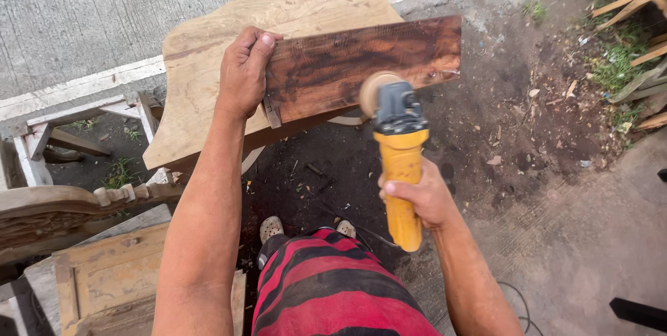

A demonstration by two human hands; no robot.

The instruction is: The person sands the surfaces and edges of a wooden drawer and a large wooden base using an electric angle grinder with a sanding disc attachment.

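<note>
On the pale, curvy-edged wooden slab (208, 65) serving as counter: dark reddish-brown wooden plank (361, 61), tilted up on edge. Left hand (243, 72) clamped over its left end, fingers (260, 44) pressed together on top. Right hand (420, 197) wrapped round yellow-bodied angle grinder (399, 162), tan sanding disc (375, 91) touching the plank's lower edge. Best kept flat, light, moving along the grain, sandalled feet (272, 227) well clear.
</note>
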